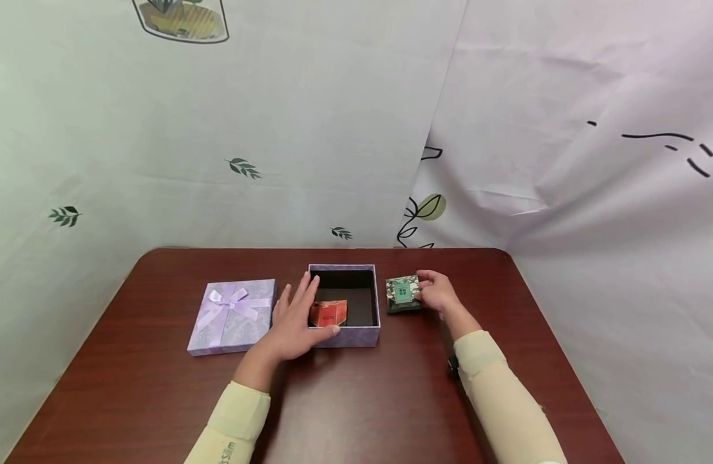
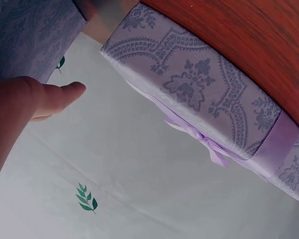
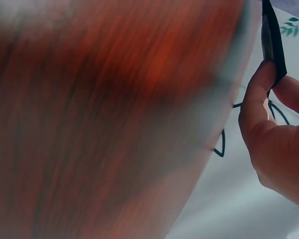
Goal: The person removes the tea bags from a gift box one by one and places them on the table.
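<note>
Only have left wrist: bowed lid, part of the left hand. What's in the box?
Observer: A red packet, in the near left part of the box.

Operator: Anything held?

Observer: Yes, the right hand pinches a green packet.

Operator: Is it over the box?

Observer: No, the head view shows it to the right of the box.
</note>
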A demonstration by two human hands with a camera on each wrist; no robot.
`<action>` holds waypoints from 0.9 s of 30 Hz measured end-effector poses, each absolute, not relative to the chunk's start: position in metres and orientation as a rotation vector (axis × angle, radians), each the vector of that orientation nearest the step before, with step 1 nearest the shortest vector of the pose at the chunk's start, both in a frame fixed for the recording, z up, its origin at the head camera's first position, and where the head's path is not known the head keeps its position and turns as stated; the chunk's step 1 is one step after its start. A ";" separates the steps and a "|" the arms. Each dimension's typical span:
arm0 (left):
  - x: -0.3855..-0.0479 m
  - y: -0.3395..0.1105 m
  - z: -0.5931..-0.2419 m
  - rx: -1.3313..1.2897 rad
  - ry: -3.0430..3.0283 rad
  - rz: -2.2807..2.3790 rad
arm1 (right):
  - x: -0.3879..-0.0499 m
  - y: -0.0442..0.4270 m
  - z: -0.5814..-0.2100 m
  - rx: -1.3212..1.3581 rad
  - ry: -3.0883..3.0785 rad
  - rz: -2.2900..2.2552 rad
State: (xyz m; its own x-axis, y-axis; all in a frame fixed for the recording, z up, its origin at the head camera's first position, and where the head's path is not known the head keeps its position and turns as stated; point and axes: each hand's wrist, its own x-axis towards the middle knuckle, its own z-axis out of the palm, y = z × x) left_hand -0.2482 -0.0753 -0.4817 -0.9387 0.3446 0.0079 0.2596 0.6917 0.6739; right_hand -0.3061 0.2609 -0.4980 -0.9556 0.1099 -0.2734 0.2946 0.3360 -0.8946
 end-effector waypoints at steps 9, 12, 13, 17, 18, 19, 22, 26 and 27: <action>-0.245 -0.071 -0.481 0.488 2.764 1.063 | -0.309 0.262 -0.510 0.405 2.576 -1.450; -0.245 -0.070 -0.481 0.486 2.757 1.059 | -0.309 0.261 -0.511 0.410 2.620 -1.391; -0.245 -0.070 -0.481 0.483 2.756 1.064 | -0.309 0.261 -0.511 0.411 2.637 -1.372; -0.246 -0.071 -0.480 0.478 2.762 1.069 | -0.309 0.259 -0.510 0.428 2.687 -1.320; -0.246 -0.071 -0.480 0.479 2.763 1.071 | -0.310 0.258 -0.510 0.438 2.692 -1.316; -0.247 -0.072 -0.480 0.480 2.764 1.071 | -0.310 0.257 -0.509 0.448 2.699 -1.308; -0.247 -0.073 -0.479 0.487 2.767 1.071 | -0.310 0.255 -0.508 0.468 2.712 -1.284; -0.248 -0.073 -0.480 0.496 2.774 1.073 | -0.309 0.254 -0.508 0.484 2.730 -1.253; -0.248 -0.073 -0.480 0.498 2.774 1.075 | -0.309 0.254 -0.508 0.487 2.736 -1.247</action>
